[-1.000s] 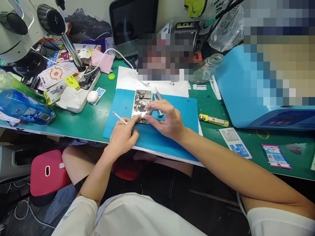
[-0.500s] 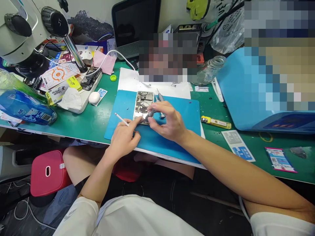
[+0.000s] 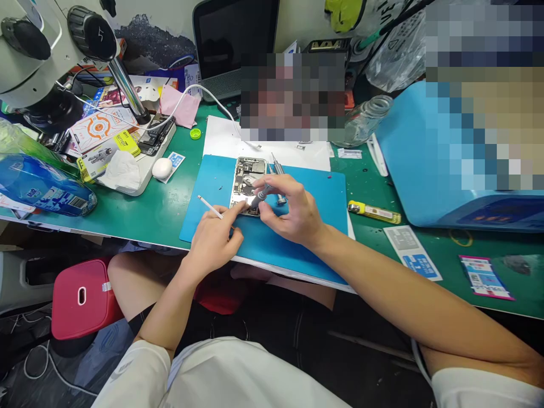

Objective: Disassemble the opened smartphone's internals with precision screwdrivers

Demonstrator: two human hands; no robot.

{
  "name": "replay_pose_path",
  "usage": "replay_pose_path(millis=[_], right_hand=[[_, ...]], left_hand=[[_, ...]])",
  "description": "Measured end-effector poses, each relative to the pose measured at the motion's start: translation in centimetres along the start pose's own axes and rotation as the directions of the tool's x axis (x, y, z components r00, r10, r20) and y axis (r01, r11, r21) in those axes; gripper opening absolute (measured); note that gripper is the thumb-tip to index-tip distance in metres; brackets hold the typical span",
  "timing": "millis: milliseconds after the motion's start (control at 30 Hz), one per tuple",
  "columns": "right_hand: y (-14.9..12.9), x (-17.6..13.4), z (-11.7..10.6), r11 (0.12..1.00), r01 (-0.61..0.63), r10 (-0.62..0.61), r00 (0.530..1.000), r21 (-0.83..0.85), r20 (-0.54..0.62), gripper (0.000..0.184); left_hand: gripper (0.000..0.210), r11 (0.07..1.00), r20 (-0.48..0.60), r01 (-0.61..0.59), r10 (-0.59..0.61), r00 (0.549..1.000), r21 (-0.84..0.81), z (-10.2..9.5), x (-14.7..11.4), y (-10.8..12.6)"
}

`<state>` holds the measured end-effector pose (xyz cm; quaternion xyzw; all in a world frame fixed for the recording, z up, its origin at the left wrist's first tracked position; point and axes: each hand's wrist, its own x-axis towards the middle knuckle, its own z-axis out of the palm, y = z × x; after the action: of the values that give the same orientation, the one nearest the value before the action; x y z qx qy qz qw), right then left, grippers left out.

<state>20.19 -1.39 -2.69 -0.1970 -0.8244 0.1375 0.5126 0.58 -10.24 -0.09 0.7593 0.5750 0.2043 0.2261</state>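
An opened smartphone (image 3: 244, 184), its inner boards bare, lies on the blue mat (image 3: 204, 181). My left hand (image 3: 212, 238) is at its lower left, with the index fingertip touching the phone's lower part. A thin white stick (image 3: 209, 206) pokes out from between this hand's curled fingers. My right hand (image 3: 293, 212) pinches a grey screwdriver (image 3: 260, 196) between thumb and fingers, tilted over the lower half of the phone. Its tip is too small to make out. Just right of the phone, another screwdriver (image 3: 277, 164) rests on the mat, partly behind my right hand.
A microscope (image 3: 46, 68) stands over the left side, near a blue bottle (image 3: 46, 184) and a white round case (image 3: 162, 168). To the right are a yellow cutter (image 3: 374, 212), a glass jar (image 3: 368, 119) and a large blue container (image 3: 408, 153). White paper (image 3: 221, 133) sits behind the mat.
The screwdriver in my right hand has tilted or turned slightly, and the right fingers have shifted a little. My left hand and the phone stay in place.
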Motion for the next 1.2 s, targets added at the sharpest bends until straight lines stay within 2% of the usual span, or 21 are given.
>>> replay_pose_path(millis=[833, 1200], right_hand=[[-0.16, -0.07, -0.16, 0.996, -0.082, 0.08, 0.995, -0.026, -0.064, 0.055], [-0.22, 0.17, -0.13, 0.999, -0.01, 0.009, 0.999, -0.035, -0.041, 0.062]], left_hand=[[0.058, 1.0, -0.009, -0.02, 0.02, 1.0, -0.004, 0.2, 0.07, -0.11], [0.058, 0.999, -0.014, -0.028, 0.028, 1.0, -0.027, 0.3, 0.09, -0.13]])
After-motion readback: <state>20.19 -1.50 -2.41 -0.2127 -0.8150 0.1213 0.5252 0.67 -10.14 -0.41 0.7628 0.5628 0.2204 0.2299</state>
